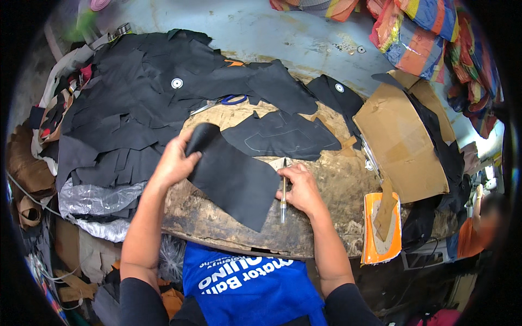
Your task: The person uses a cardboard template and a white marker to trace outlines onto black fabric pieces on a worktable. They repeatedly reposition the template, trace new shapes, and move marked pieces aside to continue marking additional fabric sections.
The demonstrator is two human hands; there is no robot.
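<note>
A black leather-like piece (pixel 234 176) is held up over the worn wooden board, its upper left end curled over. My left hand (pixel 176 163) grips that curled end, thumb on top. My right hand (pixel 302 187) is closed around a slim pen (pixel 283 198) with a dark tip pointing away from me and a clear lower end. Its fingers are at the right edge of the held piece; whether they also pinch it I cannot tell. Just beyond lies another black piece (pixel 283 136) with pale outlines drawn on it. Blue-handled scissors (pixel 234 100) rest farther back, partly covered.
A large heap of black pieces (pixel 125 92) covers the left and back of the wooden board (pixel 337 185). To the right stand a brown cardboard sheet (pixel 402 136) and an orange-edged pad (pixel 381 228) with a tan strip on it. Colourful striped bundles (pixel 418 32) lie at the far right.
</note>
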